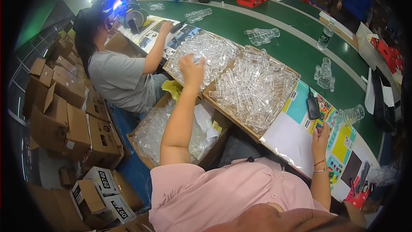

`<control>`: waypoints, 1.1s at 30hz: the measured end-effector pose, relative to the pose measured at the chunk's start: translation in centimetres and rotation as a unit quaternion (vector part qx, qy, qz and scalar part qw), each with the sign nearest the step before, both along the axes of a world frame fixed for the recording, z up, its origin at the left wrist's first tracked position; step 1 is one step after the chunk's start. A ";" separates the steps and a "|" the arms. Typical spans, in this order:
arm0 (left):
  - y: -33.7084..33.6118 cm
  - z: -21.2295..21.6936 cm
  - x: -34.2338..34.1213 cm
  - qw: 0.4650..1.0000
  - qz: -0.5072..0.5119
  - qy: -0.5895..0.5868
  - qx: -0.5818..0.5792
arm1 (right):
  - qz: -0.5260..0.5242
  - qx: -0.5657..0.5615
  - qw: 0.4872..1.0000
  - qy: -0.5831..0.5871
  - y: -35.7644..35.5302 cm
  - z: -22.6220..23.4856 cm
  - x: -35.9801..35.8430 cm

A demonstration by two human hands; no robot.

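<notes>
My left hand (192,69) reaches out over the far cardboard box of clear plastic parts (212,47), thumb and fingers apart with nothing visible in them. Closer to me, a second shallow cardboard box (253,134) is heaped with similar clear plastic parts (253,90). My right hand (319,136) is over the colourful printed sheets on the table, its fingers apart and apparently holding nothing. Beyond it lies a black handheld object (313,106) with a narrow tip. A clear plastic assembly (352,114) sits just right of that hand.
A green conveyor belt (296,47) curves past, carrying several clear assemblies (262,36) and a water bottle (326,36). To my left sits a co-worker (124,68) beside a small fan (135,18). A box with plastic wrap (154,133) stands below my left arm; cartons (77,111) are stacked further left.
</notes>
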State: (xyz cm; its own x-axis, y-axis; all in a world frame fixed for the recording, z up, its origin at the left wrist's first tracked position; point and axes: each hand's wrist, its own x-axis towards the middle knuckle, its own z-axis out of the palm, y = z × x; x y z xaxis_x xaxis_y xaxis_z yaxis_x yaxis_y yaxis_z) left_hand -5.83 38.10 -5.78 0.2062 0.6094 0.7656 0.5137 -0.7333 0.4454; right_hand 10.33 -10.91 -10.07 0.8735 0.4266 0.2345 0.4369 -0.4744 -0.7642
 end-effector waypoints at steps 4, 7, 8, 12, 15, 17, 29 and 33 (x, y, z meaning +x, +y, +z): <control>4.7 -2.0 -2.9 0.984 0.128 0.110 -0.048 | -0.041 -0.087 0.993 -0.065 3.0 -0.2 2.2; 5.7 -3.6 -3.3 0.976 0.121 0.163 -0.084 | -0.064 -0.162 0.975 -0.140 5.0 -0.1 4.1; 6.2 -4.4 -3.3 0.981 0.115 0.133 -0.086 | -0.072 -0.193 0.962 -0.179 4.8 -1.5 5.5; 6.3 -4.9 -4.0 0.986 0.098 0.102 -0.089 | -0.078 -0.250 0.964 -0.055 7.0 0.5 6.5; 5.3 -4.1 -4.9 0.990 0.102 0.086 -0.053 | -0.086 -0.210 0.974 0.015 8.3 1.7 5.8; 5.0 -3.7 -5.0 0.990 0.116 0.074 -0.018 | -0.091 -0.177 0.980 -0.015 7.9 0.7 5.9; -15.5 3.2 -1.2 0.625 -0.497 -0.266 -0.540 | 0.023 0.353 0.924 0.143 4.4 7.5 -2.8; -20.5 3.4 0.2 0.553 -0.585 -0.163 -0.570 | 0.084 0.260 0.962 0.008 1.3 10.5 -4.0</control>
